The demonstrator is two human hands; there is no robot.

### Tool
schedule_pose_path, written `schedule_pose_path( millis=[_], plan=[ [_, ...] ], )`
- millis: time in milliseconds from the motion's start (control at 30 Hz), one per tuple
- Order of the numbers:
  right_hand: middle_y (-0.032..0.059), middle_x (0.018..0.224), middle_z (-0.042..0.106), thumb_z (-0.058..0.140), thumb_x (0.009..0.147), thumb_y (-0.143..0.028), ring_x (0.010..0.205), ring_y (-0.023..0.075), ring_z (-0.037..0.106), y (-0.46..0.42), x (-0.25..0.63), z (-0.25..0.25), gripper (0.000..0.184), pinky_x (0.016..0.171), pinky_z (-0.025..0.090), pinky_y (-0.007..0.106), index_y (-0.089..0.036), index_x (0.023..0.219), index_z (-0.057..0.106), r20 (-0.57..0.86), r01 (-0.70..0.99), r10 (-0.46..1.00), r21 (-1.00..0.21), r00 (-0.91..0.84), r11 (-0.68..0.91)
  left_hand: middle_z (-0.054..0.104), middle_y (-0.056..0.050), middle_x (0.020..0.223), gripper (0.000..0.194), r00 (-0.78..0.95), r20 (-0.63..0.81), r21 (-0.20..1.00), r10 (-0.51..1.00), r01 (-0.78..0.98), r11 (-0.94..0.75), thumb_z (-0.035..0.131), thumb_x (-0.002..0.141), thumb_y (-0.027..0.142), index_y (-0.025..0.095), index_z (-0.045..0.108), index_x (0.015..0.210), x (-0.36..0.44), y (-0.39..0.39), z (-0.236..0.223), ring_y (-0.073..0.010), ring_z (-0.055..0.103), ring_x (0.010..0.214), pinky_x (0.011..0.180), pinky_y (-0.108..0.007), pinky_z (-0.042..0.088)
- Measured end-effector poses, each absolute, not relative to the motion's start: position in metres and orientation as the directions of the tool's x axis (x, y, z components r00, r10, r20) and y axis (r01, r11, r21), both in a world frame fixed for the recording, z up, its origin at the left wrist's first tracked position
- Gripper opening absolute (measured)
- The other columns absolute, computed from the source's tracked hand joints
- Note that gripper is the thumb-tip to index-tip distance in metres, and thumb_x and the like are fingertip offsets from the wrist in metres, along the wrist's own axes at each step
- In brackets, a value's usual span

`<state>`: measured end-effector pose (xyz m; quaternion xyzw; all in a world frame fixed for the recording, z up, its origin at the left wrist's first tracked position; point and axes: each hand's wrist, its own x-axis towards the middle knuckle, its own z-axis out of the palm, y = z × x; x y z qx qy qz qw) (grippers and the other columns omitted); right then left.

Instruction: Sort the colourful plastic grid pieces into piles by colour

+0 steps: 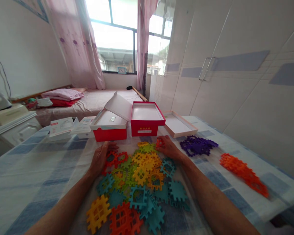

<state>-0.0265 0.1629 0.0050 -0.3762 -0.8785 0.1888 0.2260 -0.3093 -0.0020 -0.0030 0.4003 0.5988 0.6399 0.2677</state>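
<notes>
A loose heap of plastic interlocking building tiles [140, 174] in yellow, green, teal, red and orange lies between my two forearms. Their edges are notched, and several have window-like cutouts. At the heap's left edge, my left hand [100, 158] rests beside some red tiles [112, 158], its fingers stretched out and apart. My right hand [168, 147], at the far right of the heap, has its fingers closed on a small red tile [159, 143], partly hidden by them. Near my right wrist sits a purple tile pile [198, 145]. Farther right, orange tiles [243, 173] lie in an overlapping row.
Behind the heap stand an open red box [144, 128] and another red box [110, 134] with a lid leaning over it. A shallow pale tray [180, 125] and white boxes [62, 128] flank them. All are on a checked tablecloth [51, 169]; a bed [93, 101] lies beyond.
</notes>
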Motion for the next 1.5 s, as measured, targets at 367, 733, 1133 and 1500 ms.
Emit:
schedule_pose_path(
  millis=[367, 733, 1133, 1500],
  plan=[
    [0.0023, 0.094, 0.053, 0.059, 0.073, -0.023, 0.084, 0.014, 0.053, 0.149, 0.009, 0.054, 0.026, 0.076, 0.043, 0.026, -0.018, 0.098, 0.052, 0.414, 0.615, 0.805, -0.52, -0.425, 0.592, 0.071, -0.009, 0.09, 0.053, -0.533, 0.123, 0.991, 0.837, 0.109, -0.076, 0.046, 0.078, 0.066, 0.018, 0.064, 0.091, -0.319, -0.001, -0.011, -0.0264, 0.066, 0.088, 0.09, -0.043, 0.049],
    [0.0126, 0.104, 0.059, 0.053, 0.075, -0.025, 0.098, 0.0256, 0.053, 0.109, 0.18, 0.024, 0.033, 0.087, 0.041, 0.038, -0.015, 0.106, 0.057, 0.325, 0.933, 0.882, -0.003, -0.34, 0.361, 0.07, -0.012, 0.094, 0.049, -0.534, 0.169, 0.984, 0.829, 0.139, -0.111, 0.044, 0.078, 0.066, 0.023, 0.066, 0.088, -0.323, 0.001, -0.018, -0.0311, 0.064, 0.09, 0.093, -0.046, 0.046],
    [0.01, 0.117, 0.058, 0.045, 0.083, -0.034, 0.108, 0.0239, 0.056, 0.103, 0.062, 0.054, 0.03, 0.094, 0.043, 0.038, -0.022, 0.108, 0.058, 0.451, 0.619, 0.682, -0.303, -0.577, 0.724, 0.071, -0.011, 0.084, 0.061, -0.59, 0.157, 0.967, 0.792, -0.07, -0.244, 0.046, 0.077, 0.067, 0.011, 0.065, 0.09, -0.308, 0.001, -0.005, -0.0219, 0.067, 0.078, 0.075, -0.035, 0.05],
    [0.0132, 0.116, 0.061, 0.061, 0.079, -0.03, 0.113, 0.0281, 0.052, 0.07, -0.144, 0.051, 0.039, 0.094, 0.039, 0.037, -0.016, 0.115, 0.06, 0.148, 0.322, 0.365, -0.254, -0.919, 0.912, 0.07, -0.012, 0.089, 0.061, -0.582, 0.101, 0.925, 0.807, -0.243, -0.292, 0.045, 0.077, 0.068, 0.012, 0.065, 0.091, -0.312, 0.004, -0.007, -0.0227, 0.067, 0.083, 0.08, -0.036, 0.048]
  ],
)
